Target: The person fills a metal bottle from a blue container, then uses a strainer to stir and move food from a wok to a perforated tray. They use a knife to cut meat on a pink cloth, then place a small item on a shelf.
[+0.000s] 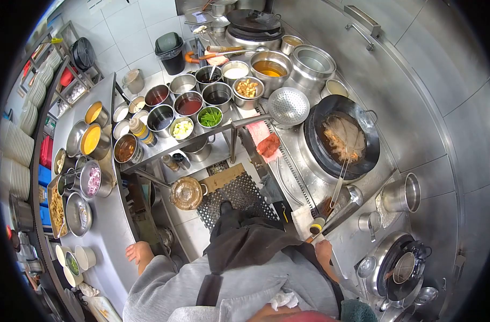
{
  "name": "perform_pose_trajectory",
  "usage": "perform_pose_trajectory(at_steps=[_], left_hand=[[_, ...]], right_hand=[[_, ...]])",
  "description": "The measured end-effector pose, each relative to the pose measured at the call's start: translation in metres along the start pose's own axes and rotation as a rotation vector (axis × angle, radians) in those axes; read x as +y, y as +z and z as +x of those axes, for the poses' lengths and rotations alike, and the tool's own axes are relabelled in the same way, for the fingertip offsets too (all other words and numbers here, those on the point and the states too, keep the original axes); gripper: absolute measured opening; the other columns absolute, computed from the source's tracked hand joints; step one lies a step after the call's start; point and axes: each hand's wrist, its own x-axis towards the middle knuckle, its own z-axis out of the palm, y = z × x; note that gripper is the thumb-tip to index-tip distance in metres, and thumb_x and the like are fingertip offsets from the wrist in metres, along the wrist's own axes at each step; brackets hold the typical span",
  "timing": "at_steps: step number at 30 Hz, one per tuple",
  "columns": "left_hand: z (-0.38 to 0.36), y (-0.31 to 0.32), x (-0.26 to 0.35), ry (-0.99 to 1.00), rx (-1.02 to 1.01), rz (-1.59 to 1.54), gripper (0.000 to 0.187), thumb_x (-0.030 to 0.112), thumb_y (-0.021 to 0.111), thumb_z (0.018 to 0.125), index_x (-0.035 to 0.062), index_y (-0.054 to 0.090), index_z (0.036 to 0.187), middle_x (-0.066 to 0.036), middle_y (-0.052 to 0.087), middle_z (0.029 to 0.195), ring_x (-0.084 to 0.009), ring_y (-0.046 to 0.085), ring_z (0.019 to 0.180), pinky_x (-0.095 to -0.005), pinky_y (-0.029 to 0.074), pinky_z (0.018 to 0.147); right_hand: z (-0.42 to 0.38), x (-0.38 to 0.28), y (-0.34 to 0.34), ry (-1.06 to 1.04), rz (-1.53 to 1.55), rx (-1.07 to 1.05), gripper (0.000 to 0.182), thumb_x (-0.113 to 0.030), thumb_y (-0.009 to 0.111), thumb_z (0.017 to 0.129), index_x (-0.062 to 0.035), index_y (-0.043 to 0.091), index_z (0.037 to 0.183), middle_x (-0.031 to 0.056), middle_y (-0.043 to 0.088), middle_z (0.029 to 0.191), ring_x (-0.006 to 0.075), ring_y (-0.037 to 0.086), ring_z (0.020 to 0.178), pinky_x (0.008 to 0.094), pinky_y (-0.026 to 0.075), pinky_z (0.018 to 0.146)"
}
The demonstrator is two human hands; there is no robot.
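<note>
On the left, my left hand (pixel 139 252) rests at the edge of the steel counter (pixel 114 236), fingers spread, holding nothing. My right hand (pixel 324 250) is at the edge of the stove counter, beside a brush-like tool (pixel 321 219) and a wooden handle end. Its fingers are too small to read, so a grip cannot be made out. Up and right of it, a black wok (pixel 369 134) holds frying food (pixel 341 138) in oil, with a wire skimmer (pixel 339 180) laid in it. A perforated ladle bowl (pixel 289 106) lies beside the wok.
Steel pots of sauces (pixel 189 103), chopped greens (pixel 210 116) and fried pieces (pixel 247 88) crowd the front shelf. A lidded pot (pixel 186 193) stands low beside a black floor mat (pixel 235 197). Bowls (pixel 94 178) line the left counter; another wok (pixel 398 268) sits at lower right.
</note>
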Motion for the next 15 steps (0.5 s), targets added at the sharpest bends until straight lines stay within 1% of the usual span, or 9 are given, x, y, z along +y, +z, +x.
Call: perform_pose_trajectory(at_steps=[4, 6, 10, 12, 13, 15], left_hand=[[0.002, 0.007, 0.002, -0.003, 0.002, -0.001, 0.041, 0.021, 0.051, 0.090, 0.0080, 0.045, 0.128, -0.017, 0.050, 0.123, -0.0394, 0.044, 0.119, -0.0586, 0.041, 0.090], [0.003, 0.007, 0.001, -0.002, 0.003, -0.002, 0.041, 0.021, 0.051, 0.090, 0.0080, 0.045, 0.128, -0.017, 0.050, 0.123, -0.0393, 0.045, 0.119, -0.0585, 0.042, 0.090], [0.005, 0.007, 0.000, -0.001, 0.006, -0.004, 0.040, 0.021, 0.051, 0.090, 0.0080, 0.046, 0.128, -0.017, 0.050, 0.123, -0.0392, 0.045, 0.119, -0.0583, 0.042, 0.090], [0.004, 0.008, -0.001, -0.005, 0.008, -0.007, 0.040, 0.021, 0.051, 0.090, 0.0081, 0.046, 0.128, -0.017, 0.050, 0.123, -0.0391, 0.045, 0.119, -0.0583, 0.042, 0.090], [0.004, 0.009, -0.001, -0.003, 0.010, -0.008, 0.040, 0.021, 0.051, 0.090, 0.0081, 0.046, 0.128, -0.017, 0.050, 0.123, -0.0391, 0.045, 0.119, -0.0582, 0.042, 0.090], [0.005, 0.010, -0.003, -0.002, 0.013, -0.007, 0.040, 0.021, 0.051, 0.090, 0.0081, 0.046, 0.127, -0.017, 0.051, 0.122, -0.0391, 0.045, 0.119, -0.0581, 0.042, 0.090]], right_hand=[[-0.001, -0.002, -0.004, -0.030, -0.040, -0.026, 0.023, -0.015, 0.056, 0.074, 0.0029, 0.068, 0.081, 0.0249, 0.065, 0.083, 0.0381, 0.065, 0.081, 0.0446, 0.051, 0.078], [-0.007, -0.008, -0.009, -0.071, -0.046, 0.016, 0.022, -0.015, 0.056, 0.073, 0.0033, 0.068, 0.078, 0.0245, 0.065, 0.080, 0.0378, 0.065, 0.079, 0.0442, 0.051, 0.077], [-0.012, -0.015, -0.020, -0.036, 0.000, -0.030, 0.022, -0.014, 0.055, 0.072, 0.0038, 0.067, 0.073, 0.0236, 0.065, 0.075, 0.0372, 0.065, 0.077, 0.0436, 0.051, 0.076], [-0.010, -0.014, -0.016, -0.045, -0.018, 0.019, 0.022, -0.014, 0.054, 0.071, 0.0039, 0.067, 0.069, 0.0229, 0.065, 0.072, 0.0368, 0.065, 0.075, 0.0431, 0.051, 0.076], [-0.011, -0.013, -0.017, -0.043, -0.021, 0.015, 0.022, -0.014, 0.054, 0.071, 0.0039, 0.067, 0.069, 0.0229, 0.065, 0.072, 0.0368, 0.065, 0.075, 0.0431, 0.051, 0.076], [-0.011, -0.016, -0.024, -0.004, 0.028, -0.083, 0.022, -0.016, 0.058, 0.071, 0.0036, 0.066, 0.079, 0.0246, 0.065, 0.083, 0.0401, 0.063, 0.083, 0.0456, 0.050, 0.076]])
